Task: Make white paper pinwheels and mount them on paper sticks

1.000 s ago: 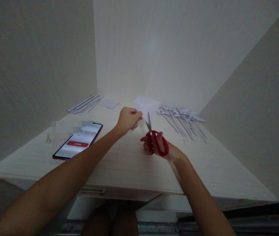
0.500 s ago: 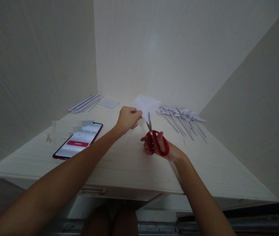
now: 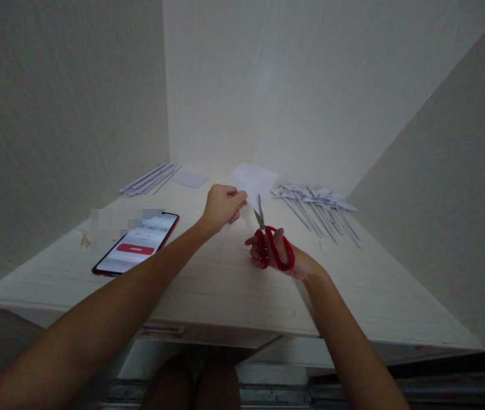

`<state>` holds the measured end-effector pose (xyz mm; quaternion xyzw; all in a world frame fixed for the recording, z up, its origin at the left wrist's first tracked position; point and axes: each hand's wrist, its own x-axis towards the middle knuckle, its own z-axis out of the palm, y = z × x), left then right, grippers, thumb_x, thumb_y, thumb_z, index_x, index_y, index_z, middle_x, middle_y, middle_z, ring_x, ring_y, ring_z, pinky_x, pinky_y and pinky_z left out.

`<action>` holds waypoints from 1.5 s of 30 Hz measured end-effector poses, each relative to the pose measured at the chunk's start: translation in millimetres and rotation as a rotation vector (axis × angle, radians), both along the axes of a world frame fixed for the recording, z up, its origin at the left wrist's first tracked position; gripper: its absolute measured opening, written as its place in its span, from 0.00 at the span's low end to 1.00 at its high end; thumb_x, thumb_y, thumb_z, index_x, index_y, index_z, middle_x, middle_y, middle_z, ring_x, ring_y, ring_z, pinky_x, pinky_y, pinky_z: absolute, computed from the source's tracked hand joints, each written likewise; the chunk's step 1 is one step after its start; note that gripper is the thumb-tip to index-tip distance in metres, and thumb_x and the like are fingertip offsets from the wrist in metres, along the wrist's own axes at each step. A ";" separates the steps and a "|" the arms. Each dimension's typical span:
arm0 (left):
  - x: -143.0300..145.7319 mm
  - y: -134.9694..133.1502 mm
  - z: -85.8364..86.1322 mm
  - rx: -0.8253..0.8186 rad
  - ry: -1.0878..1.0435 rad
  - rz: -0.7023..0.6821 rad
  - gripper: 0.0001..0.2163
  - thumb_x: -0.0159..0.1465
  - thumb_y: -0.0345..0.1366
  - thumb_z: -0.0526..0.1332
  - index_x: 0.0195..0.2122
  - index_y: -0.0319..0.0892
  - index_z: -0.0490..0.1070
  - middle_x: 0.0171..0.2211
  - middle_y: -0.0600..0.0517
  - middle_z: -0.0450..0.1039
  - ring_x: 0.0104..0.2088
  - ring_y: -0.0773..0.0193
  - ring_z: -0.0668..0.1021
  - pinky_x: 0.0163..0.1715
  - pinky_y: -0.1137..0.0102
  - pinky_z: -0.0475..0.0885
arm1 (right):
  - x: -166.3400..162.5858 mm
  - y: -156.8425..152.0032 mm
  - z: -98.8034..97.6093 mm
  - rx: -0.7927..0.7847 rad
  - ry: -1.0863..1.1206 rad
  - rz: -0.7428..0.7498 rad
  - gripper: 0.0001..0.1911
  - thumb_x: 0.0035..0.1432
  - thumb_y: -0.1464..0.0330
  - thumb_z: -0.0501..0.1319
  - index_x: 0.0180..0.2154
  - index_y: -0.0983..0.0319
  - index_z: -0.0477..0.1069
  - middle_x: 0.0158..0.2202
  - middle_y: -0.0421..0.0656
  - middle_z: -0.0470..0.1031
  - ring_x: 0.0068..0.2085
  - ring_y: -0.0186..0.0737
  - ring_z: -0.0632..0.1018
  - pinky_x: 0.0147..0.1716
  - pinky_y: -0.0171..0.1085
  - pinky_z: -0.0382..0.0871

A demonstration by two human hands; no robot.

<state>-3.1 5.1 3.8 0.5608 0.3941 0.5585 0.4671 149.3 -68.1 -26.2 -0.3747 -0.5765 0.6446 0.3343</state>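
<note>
My left hand (image 3: 225, 203) pinches the lower left edge of a square of white paper (image 3: 254, 181), which is held up above the table with one corner pointing down. Faint crease lines run across the paper. My right hand (image 3: 270, 250) has its fingers through the red handles of a pair of scissors (image 3: 262, 228). The scissors' blades are parted and point away from me, at the paper's lower corner. Whether the blades have cut into the paper cannot be made out.
On the right lie several paper pinwheels on sticks (image 3: 315, 199). Rolled paper sticks (image 3: 151, 179) and a flat paper square (image 3: 189, 179) rest at the back left. A phone (image 3: 135, 245) lies left of my forearm. Walls (image 3: 263, 102) enclose the white table (image 3: 225, 285).
The paper's far edge has shifted very slightly. Both hands and the scissors stay in nearly the same place.
</note>
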 end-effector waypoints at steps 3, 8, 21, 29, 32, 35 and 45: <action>0.6 -1.9 0.8 -0.025 0.002 -0.007 0.15 0.56 0.22 0.55 0.14 0.36 0.60 0.08 0.61 0.57 0.05 0.78 0.59 0.06 0.79 0.46 | 0.3 0.8 -1.2 0.008 0.000 0.012 0.34 0.48 0.40 0.48 0.37 0.65 0.62 0.26 0.40 0.63 0.25 0.30 0.64 0.24 0.35 0.53; -0.2 -1.2 -1.1 -0.006 0.004 -0.007 0.14 0.56 0.22 0.55 0.14 0.36 0.61 0.08 0.61 0.57 0.05 0.77 0.60 0.06 0.79 0.46 | 1.1 1.8 -2.9 0.010 0.015 0.022 0.34 0.48 0.39 0.48 0.36 0.65 0.63 0.25 0.39 0.62 0.24 0.30 0.64 0.24 0.35 0.53; -0.3 0.0 -2.0 0.027 -0.023 0.007 0.13 0.55 0.23 0.54 0.14 0.36 0.61 0.09 0.60 0.57 0.05 0.76 0.60 0.06 0.78 0.46 | 0.4 1.1 -2.1 0.005 -0.012 -0.002 0.36 0.47 0.39 0.48 0.37 0.66 0.62 0.26 0.40 0.62 0.25 0.31 0.65 0.23 0.35 0.53; -0.1 0.4 -1.8 0.024 -0.012 0.001 0.14 0.55 0.23 0.54 0.13 0.36 0.61 0.08 0.60 0.55 0.05 0.76 0.59 0.06 0.78 0.45 | 1.1 1.3 -2.9 -0.003 0.005 -0.004 0.36 0.45 0.38 0.49 0.37 0.66 0.63 0.26 0.40 0.63 0.24 0.30 0.65 0.24 0.35 0.54; -0.2 -0.4 -1.0 0.015 -0.008 -0.002 0.14 0.55 0.23 0.54 0.13 0.37 0.60 0.08 0.60 0.56 0.05 0.75 0.59 0.07 0.78 0.45 | 1.2 1.6 -3.5 0.001 -0.005 -0.005 0.37 0.45 0.38 0.49 0.37 0.66 0.63 0.26 0.40 0.63 0.24 0.30 0.65 0.23 0.35 0.53; 0.0 -0.8 -1.1 -0.003 -0.016 -0.010 0.14 0.56 0.22 0.54 0.14 0.37 0.60 0.08 0.61 0.56 0.05 0.76 0.59 0.07 0.78 0.46 | 1.1 1.7 -3.1 -0.001 0.002 0.007 0.37 0.46 0.39 0.48 0.37 0.66 0.63 0.26 0.39 0.63 0.24 0.30 0.65 0.23 0.35 0.53; -0.1 -0.6 -2.4 0.014 -0.028 0.000 0.13 0.55 0.22 0.54 0.14 0.36 0.61 0.08 0.61 0.57 0.05 0.77 0.60 0.06 0.79 0.45 | -0.3 0.5 -0.7 0.006 -0.001 -0.010 0.36 0.46 0.39 0.49 0.36 0.66 0.63 0.25 0.39 0.63 0.23 0.30 0.65 0.22 0.35 0.54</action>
